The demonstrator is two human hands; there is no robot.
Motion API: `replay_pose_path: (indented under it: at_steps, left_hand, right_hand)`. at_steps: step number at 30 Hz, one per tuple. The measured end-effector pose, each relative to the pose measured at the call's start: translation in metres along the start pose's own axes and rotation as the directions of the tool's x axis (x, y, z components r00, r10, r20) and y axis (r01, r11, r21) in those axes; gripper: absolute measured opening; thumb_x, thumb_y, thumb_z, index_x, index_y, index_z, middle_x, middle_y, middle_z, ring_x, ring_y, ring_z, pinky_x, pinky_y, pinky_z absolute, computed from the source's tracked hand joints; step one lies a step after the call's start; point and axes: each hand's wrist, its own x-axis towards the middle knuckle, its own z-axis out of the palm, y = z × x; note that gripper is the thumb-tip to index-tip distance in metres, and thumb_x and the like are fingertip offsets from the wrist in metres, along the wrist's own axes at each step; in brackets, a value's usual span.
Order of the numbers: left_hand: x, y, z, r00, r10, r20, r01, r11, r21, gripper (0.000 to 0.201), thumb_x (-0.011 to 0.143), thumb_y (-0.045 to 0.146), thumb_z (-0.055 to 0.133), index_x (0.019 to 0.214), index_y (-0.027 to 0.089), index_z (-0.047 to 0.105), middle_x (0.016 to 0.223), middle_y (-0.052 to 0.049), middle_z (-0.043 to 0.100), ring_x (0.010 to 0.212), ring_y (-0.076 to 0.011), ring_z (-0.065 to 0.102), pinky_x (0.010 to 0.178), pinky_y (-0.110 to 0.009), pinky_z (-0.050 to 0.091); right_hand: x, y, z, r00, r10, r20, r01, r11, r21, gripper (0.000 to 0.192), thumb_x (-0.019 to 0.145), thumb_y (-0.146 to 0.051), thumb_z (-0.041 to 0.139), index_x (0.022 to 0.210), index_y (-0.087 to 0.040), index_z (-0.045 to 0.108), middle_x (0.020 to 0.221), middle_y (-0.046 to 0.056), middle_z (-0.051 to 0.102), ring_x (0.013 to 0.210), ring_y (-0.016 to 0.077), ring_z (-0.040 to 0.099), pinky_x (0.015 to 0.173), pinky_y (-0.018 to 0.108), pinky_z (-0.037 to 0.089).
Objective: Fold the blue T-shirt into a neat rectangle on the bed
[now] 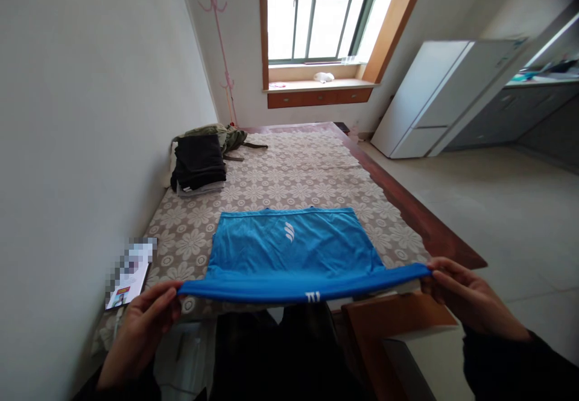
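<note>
A blue garment [289,241] with a white wing-like logo is spread over the patterned tablecloth [289,175]. Its near edge is stretched taut in a band between my two hands, lifted at the table's front edge, and part of some white lettering shows on it. My left hand [151,313] pinches the left end of this band between thumb and fingers. At the other end, my right hand [465,289] grips the right corner in the same way. The garment's exact kind cannot be told while it is folded.
Folded black clothes [199,160] and an olive backpack [230,135] lie at the far left of the table. A lit phone or tablet [131,274] rests by the left wall. A brown wooden stool or chair [398,322] stands near my right hand. Beyond stands a white fridge [425,99].
</note>
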Motion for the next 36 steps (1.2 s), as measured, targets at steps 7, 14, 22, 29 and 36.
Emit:
replay_pose_path:
  at_steps: [7,14,22,29,36]
  left_hand:
    - [0.098,0.049,0.047,0.962,0.144,0.231,-0.196,0.956,0.219,0.056,0.074,0.049,0.078,0.12,0.019,0.07,0.118,-0.013,0.075,0.044,-0.0035,0.045,0.034,-0.018,0.021]
    - [0.158,0.026,0.09,0.951,0.229,0.207,-0.302,0.831,0.467,0.06,0.077,0.041,0.073,0.128,0.013,0.061,0.118,-0.018,0.074,0.046,-0.006,0.048,0.043,-0.023,0.037]
    - [0.119,-0.005,0.069,0.872,0.423,0.247,-0.416,0.371,0.83,0.036,0.083,0.048,0.067,0.11,0.023,0.065,0.093,-0.003,0.075,0.068,-0.019,0.066,0.069,-0.032,0.046]
    - [0.104,-0.015,0.048,0.926,0.317,0.207,-0.329,0.403,0.854,0.038,0.084,0.057,0.062,0.103,0.024,0.064,0.085,-0.003,0.075,0.074,-0.024,0.07,0.071,-0.035,0.048]
    - [0.107,-0.024,0.045,0.915,0.313,0.256,-0.404,0.668,0.625,0.054,0.071,0.062,0.072,0.104,0.02,0.064,0.091,-0.007,0.073,0.076,-0.0227,0.069,0.069,-0.035,0.052]
  right_hand:
    - [0.111,-0.052,0.058,0.983,-0.134,0.126,0.152,0.976,-0.153,0.049,0.066,-0.051,0.086,0.102,-0.025,0.067,0.113,0.012,0.077,0.055,0.0138,0.061,0.04,0.025,0.041]
    - [0.167,-0.026,0.095,0.979,-0.019,0.204,0.06,0.979,-0.197,0.054,0.065,-0.047,0.083,0.107,-0.024,0.057,0.125,0.015,0.072,0.054,0.0125,0.061,0.041,0.026,0.042]
    - [0.135,0.013,0.077,0.904,-0.4,0.154,0.381,0.585,-0.716,0.049,0.077,-0.05,0.069,0.116,-0.022,0.061,0.092,0.005,0.073,0.065,0.0175,0.064,0.067,0.033,0.051]
    - [0.116,0.034,0.063,0.924,-0.359,0.127,0.28,0.414,-0.866,0.034,0.086,-0.05,0.059,0.107,-0.025,0.067,0.079,0.002,0.071,0.066,0.02,0.064,0.068,0.033,0.046]
    - [0.105,0.04,0.058,0.908,-0.401,0.12,0.271,0.345,-0.899,0.033,0.086,-0.054,0.056,0.07,-0.026,0.06,0.077,0.005,0.07,0.071,0.0223,0.063,0.068,0.034,0.044]
